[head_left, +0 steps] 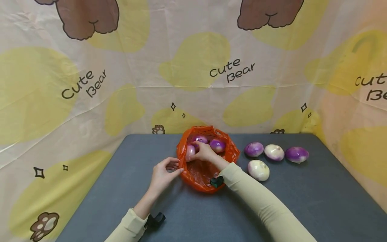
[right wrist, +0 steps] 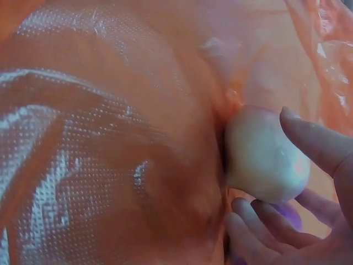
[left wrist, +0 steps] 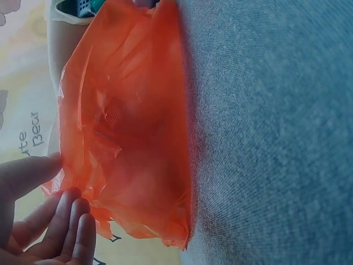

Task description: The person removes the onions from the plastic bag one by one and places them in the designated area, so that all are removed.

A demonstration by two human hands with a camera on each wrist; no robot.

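An orange plastic bag (head_left: 208,188) stands on the table with its mouth spread wide. At its left rim my left hand (head_left: 161,178) pinches the plastic between thumb and fingers, also seen low in the left wrist view. My right hand (head_left: 205,153) reaches inside the bag and grips a pale, purple-tinged onion (right wrist: 265,154), thumb on one side and curled fingers on the other. Two more purple onions lie in the bag: one at the back (head_left: 199,138), partly behind the hand, and another (head_left: 217,145) to its right.
Right of the bag, on the grey table (head_left: 193,218), lie several onions: a purple one (head_left: 254,149), a whitish one (head_left: 273,152), another purple one (head_left: 297,154) and a white one (head_left: 258,170) nearer the right sleeve. A patterned cloth (head_left: 181,67) hangs behind the table.
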